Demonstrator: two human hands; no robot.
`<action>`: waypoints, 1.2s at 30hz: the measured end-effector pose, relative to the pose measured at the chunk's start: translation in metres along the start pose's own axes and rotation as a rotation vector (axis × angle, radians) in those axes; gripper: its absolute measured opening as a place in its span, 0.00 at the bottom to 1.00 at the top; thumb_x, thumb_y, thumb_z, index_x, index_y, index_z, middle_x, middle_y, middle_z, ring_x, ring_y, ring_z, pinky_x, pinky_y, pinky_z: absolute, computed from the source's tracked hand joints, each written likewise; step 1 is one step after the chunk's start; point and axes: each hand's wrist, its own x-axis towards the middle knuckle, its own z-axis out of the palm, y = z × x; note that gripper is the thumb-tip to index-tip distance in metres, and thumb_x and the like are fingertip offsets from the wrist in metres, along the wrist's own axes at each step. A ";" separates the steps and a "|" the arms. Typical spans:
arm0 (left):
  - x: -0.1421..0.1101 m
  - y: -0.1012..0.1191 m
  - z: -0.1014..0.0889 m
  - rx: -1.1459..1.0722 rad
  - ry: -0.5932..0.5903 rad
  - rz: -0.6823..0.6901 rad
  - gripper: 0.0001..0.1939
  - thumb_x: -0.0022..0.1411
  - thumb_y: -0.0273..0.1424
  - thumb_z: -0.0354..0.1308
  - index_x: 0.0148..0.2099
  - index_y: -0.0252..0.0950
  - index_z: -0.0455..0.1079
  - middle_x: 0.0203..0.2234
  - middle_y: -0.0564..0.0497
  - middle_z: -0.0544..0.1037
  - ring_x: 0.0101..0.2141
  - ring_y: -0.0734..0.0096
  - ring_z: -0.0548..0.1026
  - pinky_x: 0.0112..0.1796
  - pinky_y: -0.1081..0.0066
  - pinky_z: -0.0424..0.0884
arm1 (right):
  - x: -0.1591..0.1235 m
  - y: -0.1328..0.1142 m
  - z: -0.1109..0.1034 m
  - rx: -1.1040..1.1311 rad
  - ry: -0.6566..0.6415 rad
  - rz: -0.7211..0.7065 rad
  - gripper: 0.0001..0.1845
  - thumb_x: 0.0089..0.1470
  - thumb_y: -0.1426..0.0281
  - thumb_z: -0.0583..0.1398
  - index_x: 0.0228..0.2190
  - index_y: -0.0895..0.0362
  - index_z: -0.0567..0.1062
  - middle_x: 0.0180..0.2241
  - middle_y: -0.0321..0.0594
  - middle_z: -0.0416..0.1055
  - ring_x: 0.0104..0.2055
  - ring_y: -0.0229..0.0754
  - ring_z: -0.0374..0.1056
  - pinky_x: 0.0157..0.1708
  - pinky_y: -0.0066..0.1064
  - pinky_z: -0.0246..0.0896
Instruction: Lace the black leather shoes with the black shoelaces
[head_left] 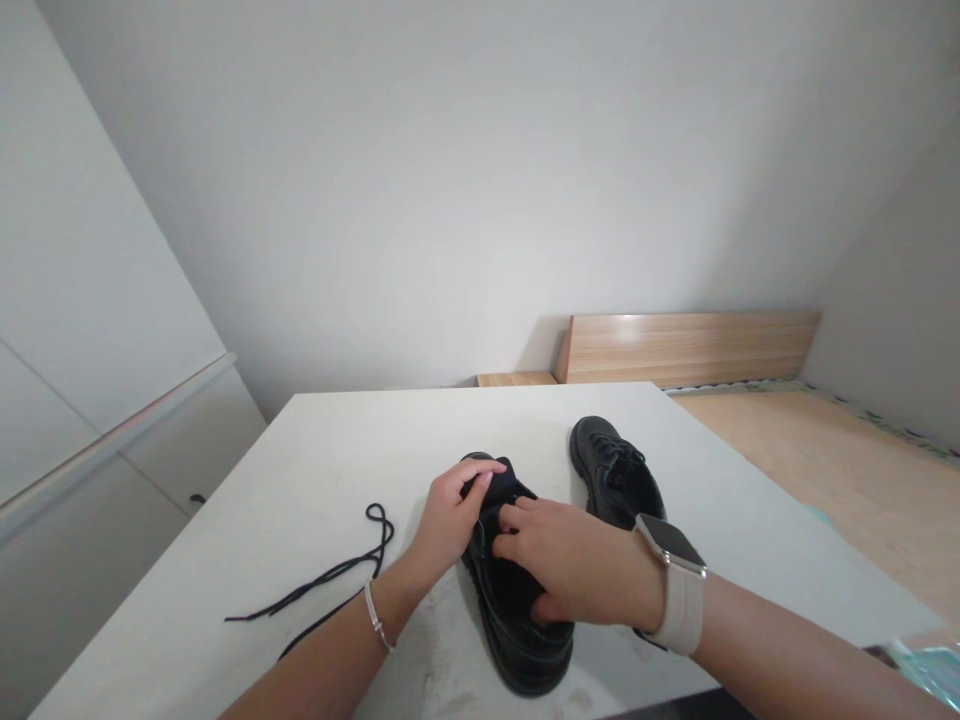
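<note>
A black leather shoe (525, 665) stands on the white table in front of me, toe pointing away and its opening towards me. My left hand (454, 510) is closed over the front of it, thumb and fingers pinching the raised tongue (501, 484). Over the opening, my right hand (574, 560) has its fingers curled at the near side of the lacing flap, with the thumb low inside the shoe. What exactly its fingertips grip is partly hidden. To the left lies a loose black shoelace (330, 575), looped at one end. The second black shoe (611, 470), laced, stands to the right, partly behind my right wrist.
The white table (360, 430) carries dusty smudges near the shoe. Beyond its right edge is a bed base (757, 450) with a wooden headboard (690, 345). A white cabinet (97, 480) stands on the left. Something pale green in plastic (930, 665) lies at the lower right.
</note>
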 end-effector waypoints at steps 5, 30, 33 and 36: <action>0.000 0.002 0.000 0.015 -0.002 0.005 0.14 0.66 0.33 0.51 0.42 0.37 0.79 0.42 0.47 0.82 0.45 0.62 0.78 0.51 0.65 0.71 | 0.012 -0.006 0.016 -0.080 -0.069 -0.032 0.24 0.47 0.73 0.70 0.47 0.69 0.76 0.45 0.59 0.74 0.49 0.57 0.71 0.52 0.44 0.67; -0.001 0.035 -0.069 0.220 0.005 0.174 0.14 0.67 0.34 0.52 0.49 0.40 0.76 0.49 0.44 0.76 0.45 0.61 0.75 0.50 0.62 0.70 | 0.013 -0.013 0.022 0.140 0.110 0.147 0.12 0.58 0.80 0.56 0.38 0.65 0.79 0.38 0.54 0.79 0.42 0.51 0.77 0.42 0.37 0.71; -0.024 0.029 -0.131 0.522 -0.083 0.027 0.15 0.67 0.40 0.50 0.47 0.41 0.75 0.43 0.47 0.78 0.40 0.61 0.76 0.44 0.64 0.72 | -0.006 -0.011 0.026 0.360 0.397 0.169 0.14 0.64 0.75 0.54 0.43 0.60 0.78 0.42 0.49 0.78 0.48 0.48 0.74 0.51 0.40 0.67; -0.062 0.000 -0.179 0.727 -0.218 -0.209 0.16 0.63 0.45 0.55 0.43 0.41 0.76 0.37 0.48 0.79 0.36 0.59 0.78 0.38 0.65 0.73 | -0.024 -0.018 0.035 0.553 0.555 0.190 0.15 0.63 0.64 0.59 0.49 0.56 0.78 0.45 0.47 0.77 0.51 0.49 0.71 0.55 0.42 0.64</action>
